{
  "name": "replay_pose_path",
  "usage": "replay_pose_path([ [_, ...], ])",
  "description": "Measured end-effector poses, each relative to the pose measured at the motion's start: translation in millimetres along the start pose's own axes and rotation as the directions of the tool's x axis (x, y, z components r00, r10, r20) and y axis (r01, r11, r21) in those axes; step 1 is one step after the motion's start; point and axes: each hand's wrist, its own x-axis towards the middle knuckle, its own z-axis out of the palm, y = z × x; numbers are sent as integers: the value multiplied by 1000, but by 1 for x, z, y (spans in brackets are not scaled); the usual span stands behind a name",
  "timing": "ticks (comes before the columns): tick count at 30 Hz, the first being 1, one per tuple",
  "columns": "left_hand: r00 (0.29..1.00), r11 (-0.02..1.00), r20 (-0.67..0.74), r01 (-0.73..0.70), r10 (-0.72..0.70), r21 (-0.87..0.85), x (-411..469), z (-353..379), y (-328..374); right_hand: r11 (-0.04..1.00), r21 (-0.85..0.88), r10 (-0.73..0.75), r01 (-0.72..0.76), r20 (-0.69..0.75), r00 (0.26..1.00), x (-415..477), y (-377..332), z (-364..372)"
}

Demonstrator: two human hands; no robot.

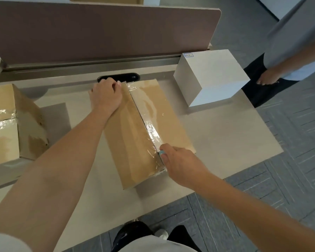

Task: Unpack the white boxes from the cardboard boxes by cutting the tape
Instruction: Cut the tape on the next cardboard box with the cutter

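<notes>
A taped cardboard box (pixel 133 142) lies on the table's middle, its centre seam covered by shiny clear tape (pixel 153 128). My left hand (pixel 105 96) rests on the box's far left corner, fingers curled over the edge. My right hand (pixel 178 160) is at the near end of the seam, closed around a small cutter with a light blue handle (pixel 161 152); its blade is hidden. The seam looks split along most of its length. A white box (pixel 211 77) with a small label stands on the table at the far right.
A second taped cardboard box (pixel 11 120) sits at the left edge of the beige table (pixel 225 135). A brown partition (pixel 98 31) closes the far side, with a black cable slot (pixel 131 77) below it. Another person (pixel 289 51) stands at the right on grey carpet.
</notes>
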Motion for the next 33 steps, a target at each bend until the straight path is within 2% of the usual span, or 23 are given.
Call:
replay_pose_path([
  [7,1000,1000,-5,9,-9,24,1,2,1,999,-16,-34,34,-8,999,-11,7,4],
  [27,1000,988,16,-24,22,149,-2,3,4,998,-2,-63,63,84,994,-22,20,6],
  [31,999,985,15,-33,31,167,-2,3,6,995,-36,-87,94,173,981,-27,24,8],
  [33,1000,987,12,-29,27,156,-2,3,5,996,-4,-90,91,128,988,-30,29,3],
])
